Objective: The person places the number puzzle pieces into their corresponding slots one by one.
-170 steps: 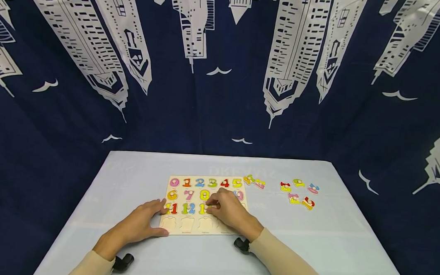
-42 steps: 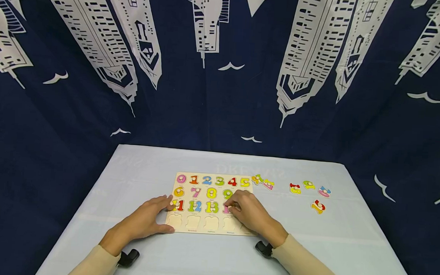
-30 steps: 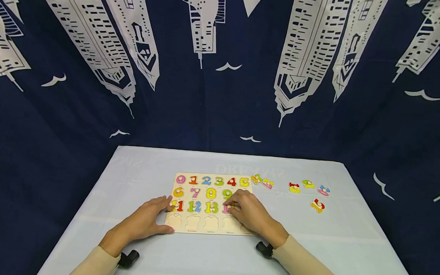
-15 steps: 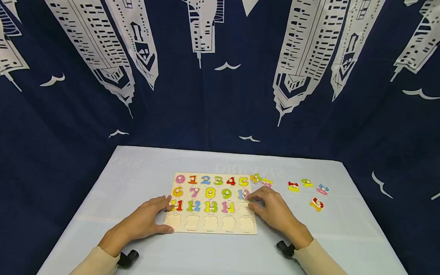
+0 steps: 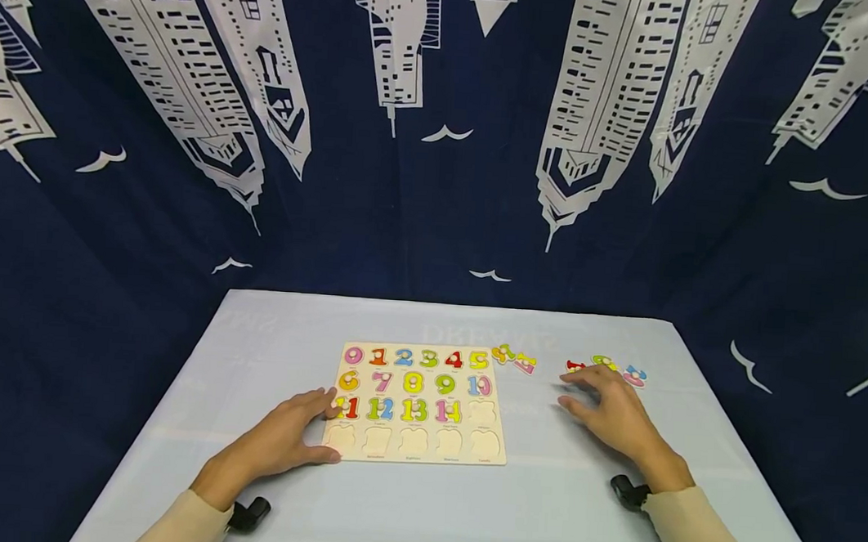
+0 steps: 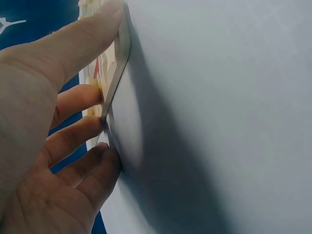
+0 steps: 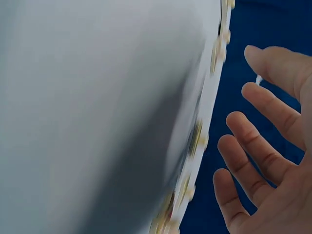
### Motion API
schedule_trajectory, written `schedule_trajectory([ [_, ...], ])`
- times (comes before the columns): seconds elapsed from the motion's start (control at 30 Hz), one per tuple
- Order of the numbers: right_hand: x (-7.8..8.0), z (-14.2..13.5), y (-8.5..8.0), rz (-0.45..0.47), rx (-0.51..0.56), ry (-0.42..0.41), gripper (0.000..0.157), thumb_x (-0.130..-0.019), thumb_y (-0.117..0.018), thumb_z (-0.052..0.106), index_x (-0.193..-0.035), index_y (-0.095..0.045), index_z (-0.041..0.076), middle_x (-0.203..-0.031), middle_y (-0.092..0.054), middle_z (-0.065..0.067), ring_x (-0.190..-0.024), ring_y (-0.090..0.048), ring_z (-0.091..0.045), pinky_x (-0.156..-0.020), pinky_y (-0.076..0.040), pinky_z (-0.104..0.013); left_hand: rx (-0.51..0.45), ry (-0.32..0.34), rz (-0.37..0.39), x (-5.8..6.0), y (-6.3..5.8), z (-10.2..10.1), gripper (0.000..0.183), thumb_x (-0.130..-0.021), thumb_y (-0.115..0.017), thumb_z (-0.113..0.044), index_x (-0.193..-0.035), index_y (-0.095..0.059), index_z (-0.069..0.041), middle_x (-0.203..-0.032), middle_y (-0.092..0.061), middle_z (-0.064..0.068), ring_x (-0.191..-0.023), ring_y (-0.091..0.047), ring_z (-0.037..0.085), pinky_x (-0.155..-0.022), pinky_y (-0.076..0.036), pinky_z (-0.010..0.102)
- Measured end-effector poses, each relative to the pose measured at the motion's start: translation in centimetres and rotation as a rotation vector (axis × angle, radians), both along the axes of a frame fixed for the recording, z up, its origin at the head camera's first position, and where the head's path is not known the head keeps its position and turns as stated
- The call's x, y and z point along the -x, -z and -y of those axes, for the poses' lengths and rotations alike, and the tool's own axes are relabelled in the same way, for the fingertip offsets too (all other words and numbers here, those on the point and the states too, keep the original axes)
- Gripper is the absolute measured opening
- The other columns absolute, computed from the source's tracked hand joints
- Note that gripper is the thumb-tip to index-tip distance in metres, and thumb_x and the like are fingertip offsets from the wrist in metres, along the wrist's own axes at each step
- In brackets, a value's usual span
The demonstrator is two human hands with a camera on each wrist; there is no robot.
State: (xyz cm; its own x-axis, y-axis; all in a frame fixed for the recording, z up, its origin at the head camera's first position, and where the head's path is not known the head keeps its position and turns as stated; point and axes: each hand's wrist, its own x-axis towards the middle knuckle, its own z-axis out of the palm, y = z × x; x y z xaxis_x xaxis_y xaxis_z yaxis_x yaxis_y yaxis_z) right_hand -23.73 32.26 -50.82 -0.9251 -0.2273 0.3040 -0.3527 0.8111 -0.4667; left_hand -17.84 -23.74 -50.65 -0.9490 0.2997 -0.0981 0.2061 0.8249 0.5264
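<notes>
A wooden number puzzle board lies on the white table, its upper rows filled with coloured knobbed number pieces. The 14 piece sits in the third row, with a bare recess to its right. My left hand rests at the board's left edge, the thumb over the front corner and the fingers along the side. To the right of the board, my right hand hovers with spread fingers and nothing in them. Its fingers partly cover a red piece; a green piece and a blue-and-pink piece lie just beyond.
Two loose pieces, one yellow-and-orange and one pink-and-yellow, lie by the board's far right corner. Bare recesses fill the board's front row. A dark blue cloth with white building prints hangs behind the table.
My right hand let go of the 14 piece in the third row and moved right to the loose pieces. A pink-and-yellow piece left the right-hand group earlier. The left hand has stayed put.
</notes>
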Motion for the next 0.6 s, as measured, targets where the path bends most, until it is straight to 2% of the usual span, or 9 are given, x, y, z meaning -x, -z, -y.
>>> schedule_trajectory([
  [0.07,0.0,-1.4,-0.1,0.026,0.001,0.028,0.041,-0.096,-0.099,0.023,-0.133,-0.085,0.011,-0.136,-0.078,-0.017,-0.134,-0.069,-0.045,-0.112,-0.054,-0.068,-0.001,0.003,0.000,0.0,0.0,0.0,0.094,-0.086,-0.105,-0.048,-0.161,-0.068,-0.006,-0.176,-0.058,0.021,-0.170,-0.048,0.050,-0.138,-0.040,0.070],
  [0.3,-0.2,-5.6,0.2,0.208,-0.003,0.101,0.059,-0.097,-0.097,0.031,-0.148,-0.077,0.008,-0.155,-0.063,-0.032,-0.146,-0.052,-0.058,-0.118,-0.044,-0.079,0.000,0.010,-0.006,0.0,0.1,0.2,0.088,-0.086,-0.105,-0.049,-0.157,-0.072,-0.009,-0.177,-0.057,0.021,-0.170,-0.048,0.050,-0.138,-0.040,0.070],
  [0.4,-0.1,-6.6,0.6,0.231,-0.012,0.116,0.060,-0.097,-0.098,0.030,-0.148,-0.077,0.007,-0.156,-0.061,-0.036,-0.145,-0.051,-0.061,-0.118,-0.044,-0.080,0.000,0.005,-0.001,-0.1,0.2,0.2,0.088,-0.086,-0.105,-0.049,-0.157,-0.072,-0.009,-0.178,-0.057,0.021,-0.170,-0.048,0.050,-0.138,-0.040,0.071],
  [0.47,-0.1,-7.0,0.8,0.214,-0.028,0.126,0.056,-0.097,-0.098,0.028,-0.145,-0.079,0.008,-0.150,-0.066,-0.035,-0.136,-0.059,-0.056,-0.112,-0.050,-0.072,0.001,0.002,0.002,-0.1,0.1,0.2,0.089,-0.086,-0.105,-0.049,-0.158,-0.071,-0.009,-0.178,-0.057,0.020,-0.170,-0.047,0.050,-0.138,-0.041,0.071],
  [0.53,-0.1,-7.2,0.9,0.188,-0.036,0.130,0.049,-0.096,-0.099,0.024,-0.139,-0.083,0.008,-0.136,-0.071,-0.029,-0.122,-0.065,-0.046,-0.104,-0.055,-0.055,-0.001,0.000,0.001,-0.1,0.1,0.2,0.090,-0.086,-0.105,-0.049,-0.159,-0.070,-0.008,-0.177,-0.057,0.020,-0.170,-0.048,0.049,-0.138,-0.041,0.071],
  [0.6,-0.1,-7.3,0.8,0.156,-0.037,0.132,0.041,-0.095,-0.099,0.019,-0.132,-0.086,0.009,-0.124,-0.076,-0.022,-0.107,-0.067,-0.032,-0.091,-0.055,-0.037,-0.004,0.003,-0.005,-0.1,0.1,0.2,0.092,-0.086,-0.105,-0.048,-0.160,-0.069,-0.007,-0.176,-0.058,0.020,-0.170,-0.048,0.049,-0.138,-0.041,0.071],
])
